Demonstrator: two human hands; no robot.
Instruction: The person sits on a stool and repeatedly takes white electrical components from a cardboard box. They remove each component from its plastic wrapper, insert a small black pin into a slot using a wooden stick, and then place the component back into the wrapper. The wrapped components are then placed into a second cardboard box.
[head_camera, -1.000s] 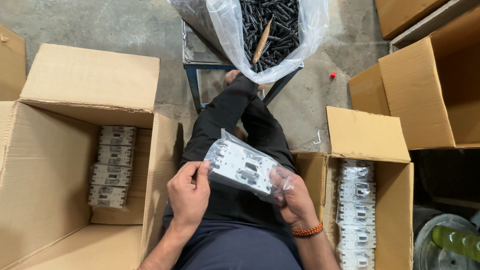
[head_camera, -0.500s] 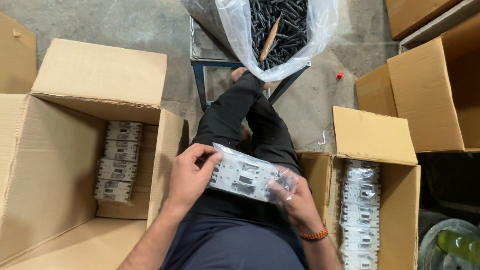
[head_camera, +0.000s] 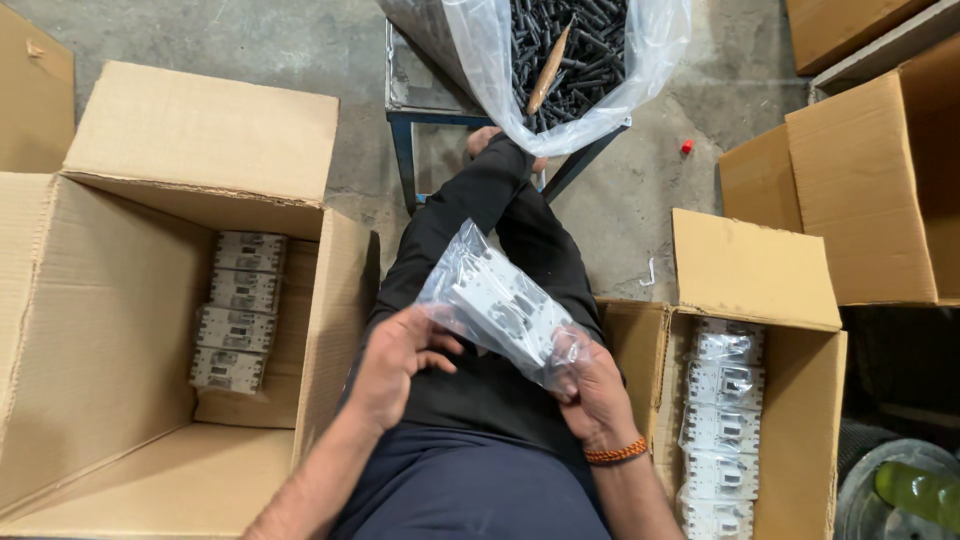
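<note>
A white plastic part in a clear bag (head_camera: 500, 310) is held over the lap, gripped at its lower end by the right hand (head_camera: 590, 385) and touched by the left hand (head_camera: 395, 365). Bagged parts are stacked in the left box (head_camera: 120, 330) and the right box (head_camera: 800, 400).
</note>
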